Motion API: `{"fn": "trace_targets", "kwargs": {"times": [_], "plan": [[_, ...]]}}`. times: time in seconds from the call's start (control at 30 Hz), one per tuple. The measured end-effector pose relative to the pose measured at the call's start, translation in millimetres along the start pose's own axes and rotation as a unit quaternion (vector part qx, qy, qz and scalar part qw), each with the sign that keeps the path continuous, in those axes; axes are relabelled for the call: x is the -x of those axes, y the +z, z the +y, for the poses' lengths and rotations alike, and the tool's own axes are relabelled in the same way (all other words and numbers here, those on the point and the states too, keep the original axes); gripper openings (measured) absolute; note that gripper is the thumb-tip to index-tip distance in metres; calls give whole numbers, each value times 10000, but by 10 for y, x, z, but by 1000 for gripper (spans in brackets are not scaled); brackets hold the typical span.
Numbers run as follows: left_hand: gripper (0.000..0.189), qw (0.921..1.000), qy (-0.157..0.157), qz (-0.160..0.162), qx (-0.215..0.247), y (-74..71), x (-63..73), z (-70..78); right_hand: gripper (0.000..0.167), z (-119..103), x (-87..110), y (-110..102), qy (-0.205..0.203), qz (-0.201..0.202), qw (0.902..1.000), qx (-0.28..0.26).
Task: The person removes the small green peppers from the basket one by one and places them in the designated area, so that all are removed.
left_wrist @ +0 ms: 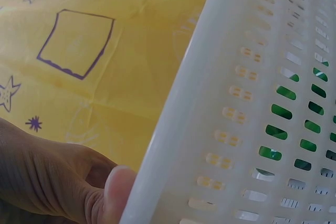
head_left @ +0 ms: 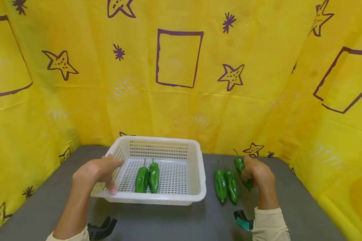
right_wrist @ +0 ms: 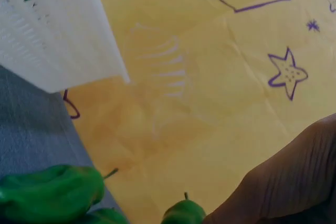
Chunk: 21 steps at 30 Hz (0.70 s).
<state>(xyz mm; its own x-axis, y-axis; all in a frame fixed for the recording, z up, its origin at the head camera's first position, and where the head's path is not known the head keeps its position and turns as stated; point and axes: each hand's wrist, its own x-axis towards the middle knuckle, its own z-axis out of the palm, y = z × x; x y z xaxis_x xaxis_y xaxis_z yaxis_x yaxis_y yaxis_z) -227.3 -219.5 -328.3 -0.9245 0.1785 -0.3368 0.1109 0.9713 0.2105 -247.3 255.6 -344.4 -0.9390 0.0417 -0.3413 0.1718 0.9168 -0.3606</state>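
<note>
Cream sleeves (head_left: 271, 223) lie nearest. Well apart, the left hand (head_left: 98, 170) touches the white basket (head_left: 157, 198) at nine o'clock, grip unclear; beyond its three o'clock, the right hand (head_left: 257, 170) pinches a green pepper (head_left: 239, 163), whose glossy skin could slip if loosely held.

We log basket (head_left: 181, 198) on table (head_left: 157, 224), ctr-L; 2 peppers (head_left: 141, 180) side by side in it, nr front wall. R of basket, 2 more peppers (head_left: 220, 185) side by side on table; 3rd pepper (head_left: 239, 164) just R of those, in R hand (head_left: 257, 171). L hand (head_left: 97, 170) at basket's L side. Cloth (head_left: 175, 110) behind table + both sides.
</note>
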Motion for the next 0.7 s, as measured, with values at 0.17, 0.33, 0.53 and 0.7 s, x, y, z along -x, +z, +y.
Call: {"fn": "trace_targets", "kwargs": {"times": [0.17, 0.33, 0.53, 0.7], "plan": [[115, 10000, 44, 5, -80, 12, -1, -7, 73, 85, -93, 45, 97, -36, 9993, 359], [115, 10000, -10, 14, 39, 19, 5, -10, 75, 164, -174, 110, 230, -350, 9961, 772], [114, 10000, 21, 79, -29, 26, 16, -3, 76, 244, -242, 168, 114, -784, 9947, 652], [114, 9999, 24, 115, 5, 26, 19, 1, 82, 260, -281, 209, 20, -848, 9962, 217]]}}
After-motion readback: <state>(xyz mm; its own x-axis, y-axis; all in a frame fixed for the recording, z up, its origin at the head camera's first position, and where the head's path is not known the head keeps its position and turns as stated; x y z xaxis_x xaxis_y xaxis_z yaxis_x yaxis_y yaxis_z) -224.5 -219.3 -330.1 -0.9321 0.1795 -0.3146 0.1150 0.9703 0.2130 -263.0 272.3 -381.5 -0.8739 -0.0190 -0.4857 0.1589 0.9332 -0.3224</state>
